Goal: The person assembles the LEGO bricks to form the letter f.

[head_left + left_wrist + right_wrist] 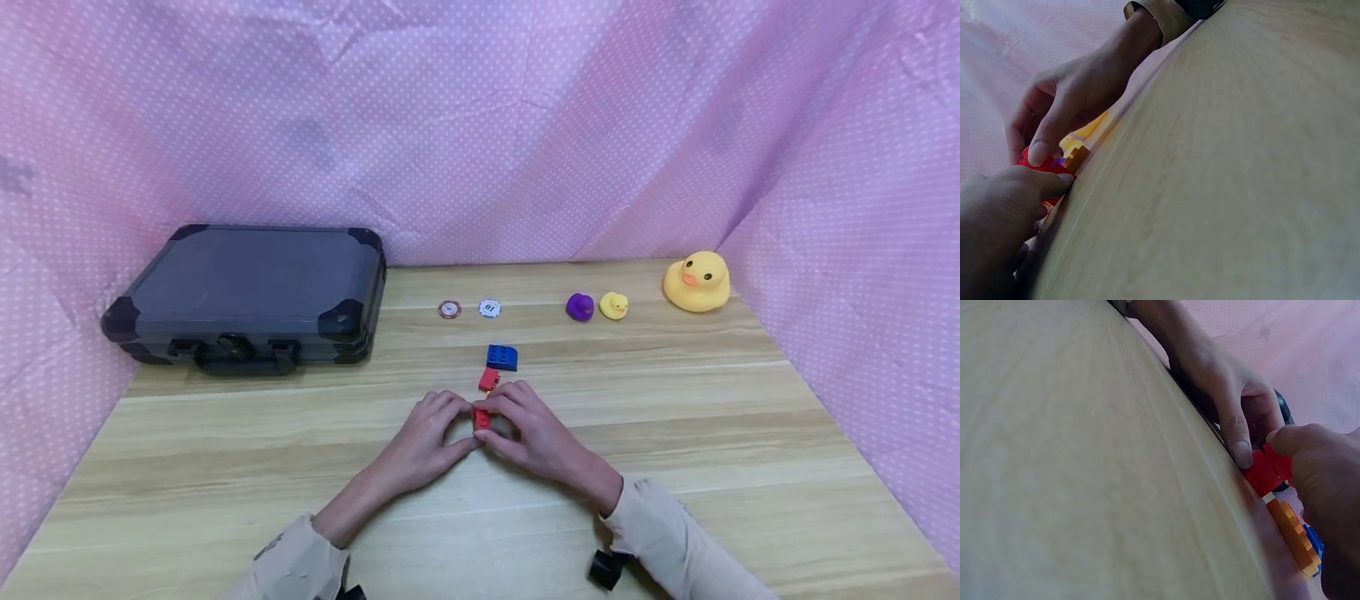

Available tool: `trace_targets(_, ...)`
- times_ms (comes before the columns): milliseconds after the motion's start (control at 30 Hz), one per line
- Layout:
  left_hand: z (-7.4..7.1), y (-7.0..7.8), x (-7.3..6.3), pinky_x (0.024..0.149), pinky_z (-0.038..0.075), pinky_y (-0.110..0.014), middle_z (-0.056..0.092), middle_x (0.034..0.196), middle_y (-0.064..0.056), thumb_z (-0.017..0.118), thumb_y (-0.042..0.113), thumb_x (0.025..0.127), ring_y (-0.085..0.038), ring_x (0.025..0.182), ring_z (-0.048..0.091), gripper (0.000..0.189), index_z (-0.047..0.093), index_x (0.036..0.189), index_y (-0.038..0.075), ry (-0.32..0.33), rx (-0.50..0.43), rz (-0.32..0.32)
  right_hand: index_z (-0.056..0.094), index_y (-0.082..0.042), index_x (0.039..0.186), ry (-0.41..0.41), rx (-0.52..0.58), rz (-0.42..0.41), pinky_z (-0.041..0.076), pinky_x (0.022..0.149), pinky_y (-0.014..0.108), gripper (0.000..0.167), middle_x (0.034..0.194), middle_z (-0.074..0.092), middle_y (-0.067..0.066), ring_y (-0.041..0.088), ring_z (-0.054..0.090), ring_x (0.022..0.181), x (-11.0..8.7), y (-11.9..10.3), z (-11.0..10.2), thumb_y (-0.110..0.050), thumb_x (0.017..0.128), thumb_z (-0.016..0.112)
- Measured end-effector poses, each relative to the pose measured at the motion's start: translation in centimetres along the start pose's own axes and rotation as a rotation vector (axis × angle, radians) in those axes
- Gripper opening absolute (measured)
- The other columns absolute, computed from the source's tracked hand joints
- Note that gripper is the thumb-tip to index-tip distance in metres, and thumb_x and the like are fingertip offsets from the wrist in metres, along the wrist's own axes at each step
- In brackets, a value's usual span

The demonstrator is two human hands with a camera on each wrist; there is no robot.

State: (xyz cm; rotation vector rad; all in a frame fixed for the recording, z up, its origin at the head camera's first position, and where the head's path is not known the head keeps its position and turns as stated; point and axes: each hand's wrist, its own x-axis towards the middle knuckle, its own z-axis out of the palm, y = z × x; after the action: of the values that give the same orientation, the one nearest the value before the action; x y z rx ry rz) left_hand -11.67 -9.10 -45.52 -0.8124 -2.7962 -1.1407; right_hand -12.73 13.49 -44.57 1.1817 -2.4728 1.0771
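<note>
Both hands meet over red toy bricks [482, 419] near the middle of the table. My left hand [425, 442] pinches them from the left between thumb and fingers. From the other side, my right hand [536, 433] grips them the same way. In the right wrist view two red pieces show, a lower brick [1260, 475] and a tilted upper one [1279, 461]; how firmly they join is hard to see. Just beyond the fingers lie another red brick [488, 379] and a blue brick [502, 358]. An orange brick [1294, 537] is mostly hidden by the right hand in the head view.
A dark grey case [247, 283] lies at the back left. Red [449, 309] and white [490, 308] poker chips lie behind the bricks. Further right are a purple duck [580, 307], a small yellow duck [613, 306] and a big yellow duck [697, 283]. Pink dotted cloth [480, 133] surrounds the table.
</note>
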Motion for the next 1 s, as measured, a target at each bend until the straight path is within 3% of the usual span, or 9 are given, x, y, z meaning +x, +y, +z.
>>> trace_targets(1000,0.12,0.02,-0.18,0.098,0.045,-0.047,0.063,0.118,0.0,0.081,0.025,0.092,-0.02,0.112,0.052,0.035,0.069,0.122,0.01,-0.007,0.018,-0.011,0.07,-0.011,0.123,-0.012,-0.069,-0.02,0.048,0.089,0.034,0.034,0.118,0.064,-0.001,0.016,0.054,0.108,-0.08,0.18,0.15,-0.027,0.094,0.079)
